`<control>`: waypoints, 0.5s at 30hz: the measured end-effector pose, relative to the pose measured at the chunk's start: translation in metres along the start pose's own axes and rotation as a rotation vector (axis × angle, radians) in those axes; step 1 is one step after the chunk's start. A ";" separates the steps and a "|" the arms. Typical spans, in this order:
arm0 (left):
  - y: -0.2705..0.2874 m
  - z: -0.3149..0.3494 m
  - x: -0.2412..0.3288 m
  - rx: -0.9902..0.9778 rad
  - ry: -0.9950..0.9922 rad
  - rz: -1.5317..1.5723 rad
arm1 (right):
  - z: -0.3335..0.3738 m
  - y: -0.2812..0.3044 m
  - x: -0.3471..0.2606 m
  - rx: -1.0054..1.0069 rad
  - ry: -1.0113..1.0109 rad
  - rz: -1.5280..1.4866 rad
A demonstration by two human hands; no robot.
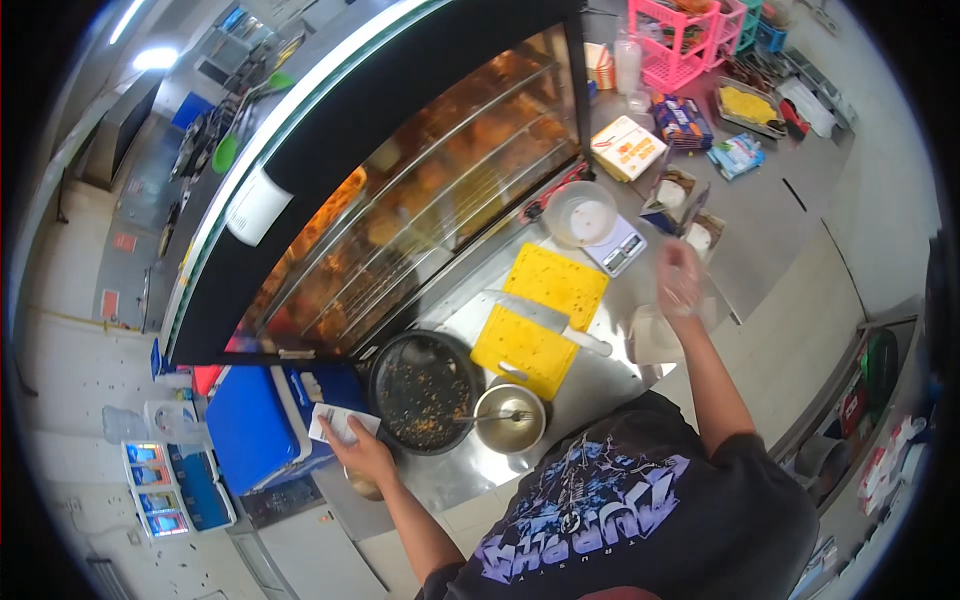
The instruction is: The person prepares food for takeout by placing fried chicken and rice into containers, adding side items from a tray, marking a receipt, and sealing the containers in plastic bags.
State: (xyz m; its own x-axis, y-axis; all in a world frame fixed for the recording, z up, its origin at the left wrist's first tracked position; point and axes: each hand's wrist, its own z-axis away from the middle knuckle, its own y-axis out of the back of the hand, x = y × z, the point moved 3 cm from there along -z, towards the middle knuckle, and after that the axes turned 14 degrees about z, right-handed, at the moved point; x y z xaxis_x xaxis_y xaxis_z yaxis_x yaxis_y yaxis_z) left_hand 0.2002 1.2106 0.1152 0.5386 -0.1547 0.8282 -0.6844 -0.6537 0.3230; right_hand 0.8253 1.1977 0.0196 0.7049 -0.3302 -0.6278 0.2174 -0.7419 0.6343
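My left hand point(368, 458) grips a small white paper point(343, 424) beside a blue cooler box point(255, 425). Under that hand is the edge of a round metallic thing, mostly hidden. A clear plastic glove covers my right hand point(680, 278), its fingers curled. A slim dark thing rises past its fingertips; whether I hold it is unclear. Just beyond are open small boxes point(668, 195) with white contents. To the hand's left, a digital scale point(624, 248) bears a round translucent tub point(580, 214). A knife point(535, 312) lies across yellow cutting boards point(548, 285).
A black round pan point(425, 390) with brown crumbs stands near a metal bowl point(510, 418) holding a fork. Behind the counter stands a lit glass food display case point(410, 200). Farther right are a foil tray of yellow food point(748, 106), packaged boxes point(628, 148) and pink baskets point(675, 45).
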 end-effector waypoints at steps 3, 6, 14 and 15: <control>-0.070 0.010 0.034 -0.049 -0.045 0.074 | -0.080 -0.040 -0.047 -0.235 0.042 -0.324; -0.120 0.039 0.069 -0.112 -0.035 0.097 | -0.153 -0.084 -0.094 -0.273 0.176 -0.163; -0.076 0.107 0.045 -0.066 0.114 -0.059 | -0.228 -0.166 -0.133 -0.151 0.009 -0.424; -0.061 0.115 0.035 -0.041 0.156 -0.063 | -0.227 -0.169 -0.131 -0.149 0.016 -0.454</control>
State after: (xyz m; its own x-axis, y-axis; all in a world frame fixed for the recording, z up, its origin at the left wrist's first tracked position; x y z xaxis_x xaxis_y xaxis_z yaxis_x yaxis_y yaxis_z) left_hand 0.3178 1.1596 0.0716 0.5005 0.0045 0.8657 -0.6727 -0.6274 0.3922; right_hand 0.8498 1.4989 0.0973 0.5259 0.0177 -0.8503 0.5993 -0.7171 0.3558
